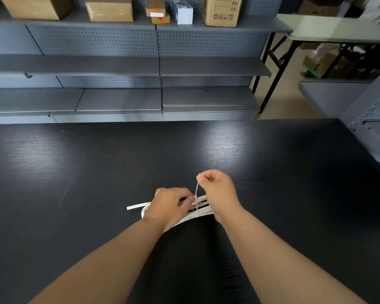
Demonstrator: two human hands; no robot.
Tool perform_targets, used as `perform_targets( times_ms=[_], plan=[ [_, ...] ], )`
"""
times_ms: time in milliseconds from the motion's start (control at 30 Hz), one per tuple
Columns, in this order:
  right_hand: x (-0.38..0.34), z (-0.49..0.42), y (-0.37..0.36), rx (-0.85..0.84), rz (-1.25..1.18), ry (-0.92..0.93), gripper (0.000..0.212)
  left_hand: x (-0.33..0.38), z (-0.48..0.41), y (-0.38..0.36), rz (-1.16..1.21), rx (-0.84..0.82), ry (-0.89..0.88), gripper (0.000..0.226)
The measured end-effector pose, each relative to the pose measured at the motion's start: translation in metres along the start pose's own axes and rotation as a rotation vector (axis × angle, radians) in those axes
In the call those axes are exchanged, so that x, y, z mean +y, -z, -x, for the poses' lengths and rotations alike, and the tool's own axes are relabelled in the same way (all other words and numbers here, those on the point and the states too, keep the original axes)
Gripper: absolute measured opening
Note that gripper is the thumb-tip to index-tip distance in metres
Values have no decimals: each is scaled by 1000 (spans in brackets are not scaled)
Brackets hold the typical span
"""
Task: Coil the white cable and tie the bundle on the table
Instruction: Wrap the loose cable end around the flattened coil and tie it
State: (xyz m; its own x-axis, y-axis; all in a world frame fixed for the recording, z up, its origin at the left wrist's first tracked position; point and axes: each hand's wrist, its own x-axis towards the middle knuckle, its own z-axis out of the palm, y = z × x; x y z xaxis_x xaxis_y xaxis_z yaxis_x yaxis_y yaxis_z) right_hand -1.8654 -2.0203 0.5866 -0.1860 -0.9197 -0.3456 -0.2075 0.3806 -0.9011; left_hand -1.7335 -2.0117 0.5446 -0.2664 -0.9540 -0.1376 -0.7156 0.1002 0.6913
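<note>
The white cable (201, 210) lies coiled in a flat bundle on the black table (75, 172), partly hidden under both hands; one loose end (136, 206) sticks out to the left. A thin white cable tie (196, 190) wraps the bundle and its tail rises upward. My left hand (170, 205) holds the bundle at the tie's head. My right hand (217, 189) pinches the tie's tail between thumb and forefinger above the bundle.
Grey pegboard shelving (119, 69) runs behind the table, with cardboard boxes (110, 8) on its top shelf. A folding table (338, 29) stands at the back right, and a grey metal rack (373, 119) is at the right edge.
</note>
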Motion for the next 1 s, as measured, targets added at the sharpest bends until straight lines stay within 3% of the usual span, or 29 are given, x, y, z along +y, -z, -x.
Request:
perform_targets(
  times_ms=[333, 633, 833, 1000],
  plan=[
    [5, 0, 1, 20, -61, -67, 9, 9, 8, 3, -440, 27, -175, 38],
    [7, 0, -1, 3, 6, -21, 17, 2, 16, -6, -323, 79, -204, 42],
    [2, 1, 0, 13, -15, 17, 22, -3, 15, -11, -365, 143, -273, 33],
    [-6, 2, 3, 3, -15, 42, 21, -9, 12, -10, -421, 121, -334, 44]
  ],
)
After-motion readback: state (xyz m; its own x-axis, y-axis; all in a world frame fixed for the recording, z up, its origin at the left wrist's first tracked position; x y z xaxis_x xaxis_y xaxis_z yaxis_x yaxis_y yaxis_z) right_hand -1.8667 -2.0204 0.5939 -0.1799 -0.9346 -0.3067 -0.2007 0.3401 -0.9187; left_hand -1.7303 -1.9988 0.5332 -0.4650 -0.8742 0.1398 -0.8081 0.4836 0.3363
